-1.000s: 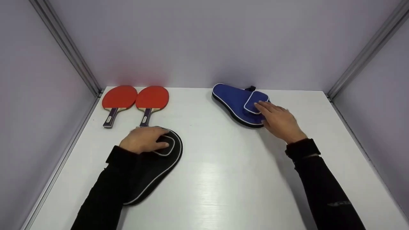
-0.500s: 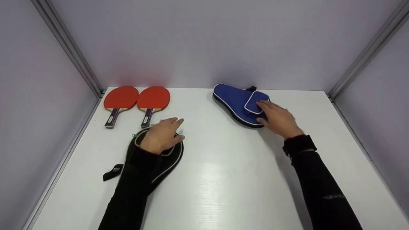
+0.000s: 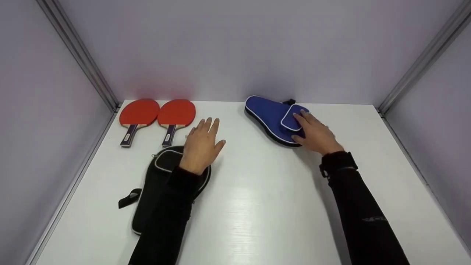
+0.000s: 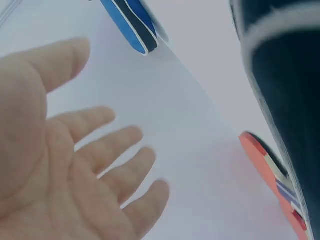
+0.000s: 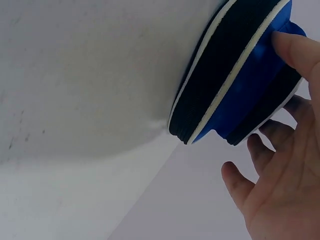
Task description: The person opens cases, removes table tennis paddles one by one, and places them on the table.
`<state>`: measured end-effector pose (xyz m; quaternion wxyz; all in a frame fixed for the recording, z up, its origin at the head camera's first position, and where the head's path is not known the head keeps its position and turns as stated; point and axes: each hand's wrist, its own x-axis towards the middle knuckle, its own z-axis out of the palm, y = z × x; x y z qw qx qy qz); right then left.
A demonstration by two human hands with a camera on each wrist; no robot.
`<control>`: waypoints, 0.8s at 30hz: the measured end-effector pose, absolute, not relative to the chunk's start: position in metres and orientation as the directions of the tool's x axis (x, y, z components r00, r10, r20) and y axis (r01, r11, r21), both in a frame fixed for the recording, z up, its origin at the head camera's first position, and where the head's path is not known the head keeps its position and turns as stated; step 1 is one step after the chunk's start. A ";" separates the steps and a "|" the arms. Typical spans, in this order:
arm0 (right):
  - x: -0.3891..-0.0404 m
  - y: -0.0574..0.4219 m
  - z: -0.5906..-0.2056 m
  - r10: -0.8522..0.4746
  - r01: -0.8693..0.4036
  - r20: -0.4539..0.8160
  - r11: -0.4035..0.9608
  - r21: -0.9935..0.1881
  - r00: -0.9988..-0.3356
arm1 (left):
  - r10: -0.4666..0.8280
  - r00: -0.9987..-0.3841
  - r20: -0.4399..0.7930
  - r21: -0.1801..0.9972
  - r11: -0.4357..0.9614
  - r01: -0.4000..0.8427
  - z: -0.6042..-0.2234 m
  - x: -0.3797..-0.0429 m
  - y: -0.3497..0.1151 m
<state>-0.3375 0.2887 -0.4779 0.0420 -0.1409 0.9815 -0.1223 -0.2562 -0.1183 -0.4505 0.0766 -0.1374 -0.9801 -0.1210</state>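
Observation:
My left hand hovers over the far right end of a black paddle case with white piping, its fingers spread and straight. In the left wrist view the palm of the left hand holds nothing. A blue paddle case with a small front pocket lies at the back of the table. The right hand rests its fingertips on that pocket, thumb lower on the case. Up close, in the right wrist view, the right hand has loose fingers beside the blue case, its thumb touching it.
Two red table tennis paddles, a left one and a right one, lie side by side at the back left. Grey-white walls enclose the white table. A black strap sticks out left of the black case.
The left hand has left the black case's pocket and moved right and away from me, fingers straightening, uncovering more of the case. The right hand stays on the blue case, shifting slightly left.

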 end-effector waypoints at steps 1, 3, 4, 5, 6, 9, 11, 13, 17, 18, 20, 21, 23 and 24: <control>-0.338 0.289 -0.479 -0.285 -0.265 -0.048 0.930 -0.255 -0.957 | 0.247 -0.950 0.191 0.224 0.931 0.287 -0.451 -0.257 -0.116; -0.339 0.289 -0.480 -0.282 -0.260 -0.051 0.929 -0.262 -0.958 | 0.246 -0.948 0.204 0.241 0.926 0.292 -0.452 -0.259 -0.113; -0.339 0.289 -0.481 -0.281 -0.258 -0.052 0.929 -0.264 -0.958 | 0.248 -0.946 0.211 0.249 0.922 0.297 -0.453 -0.259 -0.112; -0.339 0.289 -0.481 -0.280 -0.257 -0.052 0.929 -0.265 -0.959 | 0.253 -0.943 0.218 0.252 0.919 0.305 -0.454 -0.260 -0.111; -0.338 0.289 -0.482 -0.279 -0.256 -0.051 0.929 -0.266 -0.959 | 0.258 -0.941 0.220 0.255 0.915 0.311 -0.455 -0.260 -0.111; -0.335 0.288 -0.482 -0.288 -0.269 -0.032 0.926 -0.264 -0.957 | 0.271 -0.937 0.221 0.257 0.911 0.324 -0.458 -0.261 -0.109; -0.331 0.286 -0.482 -0.303 -0.290 -0.009 0.920 -0.263 -0.953 | 0.276 -0.937 0.216 0.260 0.908 0.328 -0.459 -0.262 -0.108; -0.327 0.284 -0.483 -0.321 -0.314 0.015 0.912 -0.263 -0.947 | 0.282 -0.935 0.217 0.271 0.903 0.335 -0.459 -0.262 -0.107; -0.320 0.276 -0.485 -0.344 -0.341 0.034 0.901 -0.267 -0.938 | 0.295 -0.929 0.224 0.287 0.891 0.352 -0.459 -0.262 -0.105; -0.318 0.274 -0.485 -0.346 -0.342 0.032 0.902 -0.265 -0.938 | 0.298 -0.927 0.226 0.288 0.889 0.356 -0.459 -0.262 -0.104; -0.314 0.269 -0.486 -0.351 -0.346 0.028 0.901 -0.261 -0.936 | 0.303 -0.925 0.228 0.288 0.887 0.361 -0.459 -0.261 -0.103; -0.312 0.267 -0.487 -0.354 -0.348 0.025 0.901 -0.259 -0.935 | 0.305 -0.924 0.229 0.288 0.886 0.364 -0.459 -0.260 -0.102; -0.309 0.262 -0.487 -0.361 -0.355 0.022 0.900 -0.255 -0.932 | 0.312 -0.921 0.235 0.288 0.882 0.372 -0.458 -0.260 -0.101; -0.307 0.259 -0.488 -0.367 -0.361 0.024 0.898 -0.252 -0.930 | 0.317 -0.918 0.239 0.287 0.880 0.378 -0.458 -0.260 -0.101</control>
